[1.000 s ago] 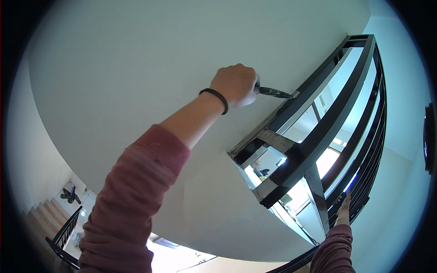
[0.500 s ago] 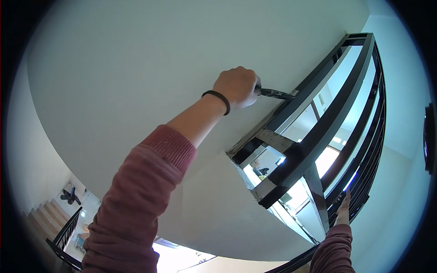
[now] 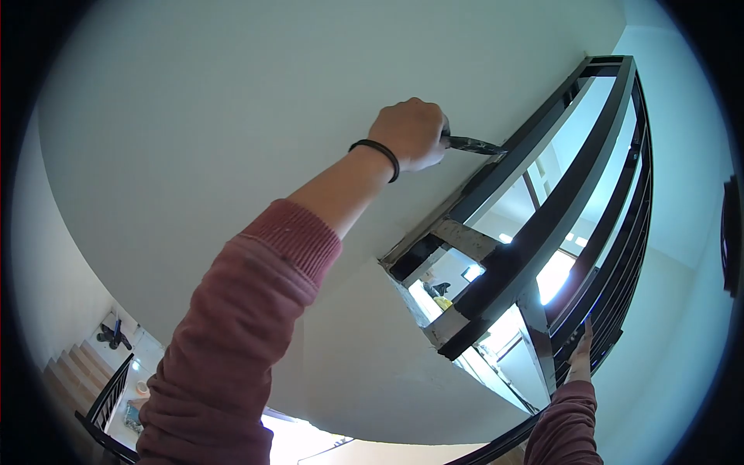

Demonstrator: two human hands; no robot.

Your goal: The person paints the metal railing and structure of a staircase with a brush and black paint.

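Observation:
My left hand (image 3: 411,133), with a dark band round the wrist, is closed on a slim, dark, paint-smeared brush (image 3: 474,146). The brush's tip touches the edge of the black metal railing (image 3: 570,203), where the railing meets the pale wall. Bare greyish patches show on the railing's short cross-pieces near its lower end. At the lower right, my right hand (image 3: 581,353) is at the railing's bars, with its thumb side up and the other fingers mostly hidden; it seems to grip a bar.
A large pale curved wall (image 3: 194,139) fills the left and centre. Far below at the left are stairs (image 3: 81,370) and a black handrail (image 3: 108,399). Bright windows show through the railing. A dark object (image 3: 730,236) stands at the right edge.
My left hand and the brush have moved slightly up and right, and the brush's tip is a little higher along the railing's edge. The view has shifted slightly.

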